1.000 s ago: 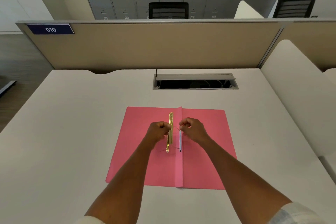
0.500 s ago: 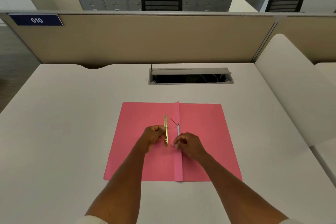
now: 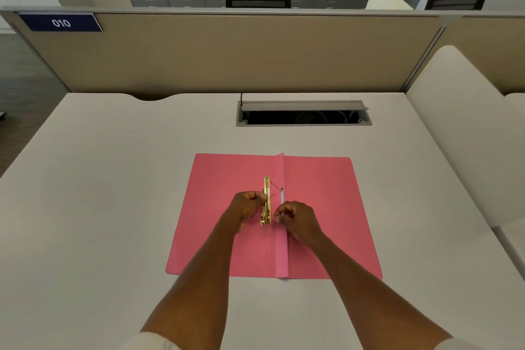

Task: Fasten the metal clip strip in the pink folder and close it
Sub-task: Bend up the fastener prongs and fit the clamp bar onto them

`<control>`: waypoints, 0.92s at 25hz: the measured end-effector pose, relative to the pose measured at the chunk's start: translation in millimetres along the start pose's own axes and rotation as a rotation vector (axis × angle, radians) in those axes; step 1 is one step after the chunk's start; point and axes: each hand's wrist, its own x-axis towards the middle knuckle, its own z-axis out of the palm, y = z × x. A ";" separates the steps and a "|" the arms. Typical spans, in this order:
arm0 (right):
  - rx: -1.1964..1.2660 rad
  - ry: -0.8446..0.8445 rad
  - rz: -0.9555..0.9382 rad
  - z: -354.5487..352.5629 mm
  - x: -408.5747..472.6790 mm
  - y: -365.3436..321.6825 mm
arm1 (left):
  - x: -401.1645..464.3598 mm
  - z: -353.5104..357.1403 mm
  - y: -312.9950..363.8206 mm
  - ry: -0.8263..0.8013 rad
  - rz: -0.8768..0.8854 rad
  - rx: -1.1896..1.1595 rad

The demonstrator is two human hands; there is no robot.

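The left hand pinches the gold clip strip above the open pink folder. The right hand, fingers curled, pinches a thin prong beside the folder's spine.

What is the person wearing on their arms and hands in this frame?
Both hands, left hand and right hand, are bare: no gloves, rings or watch visible. The forearms are uncovered; pale, off-white sleeve edges show only at the bottom of the picture.

Both forearms reach forward and converge. The left hand is curled in a loose fist, fingers pinched at its right side. The right hand is curled too, thumb and forefinger pinched together.
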 end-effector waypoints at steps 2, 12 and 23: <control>0.014 0.004 -0.005 -0.7 -0.2 0.4 | 1.7 1.4 -1.0 0.002 0.011 0.007; 0.081 0.046 -0.008 -4.9 -2.8 0.8 | 4.3 6.3 -5.3 0.016 0.049 0.017; -0.008 0.113 0.003 -4.4 59.8 -32.2 | 4.2 5.6 -4.6 0.009 0.051 -0.004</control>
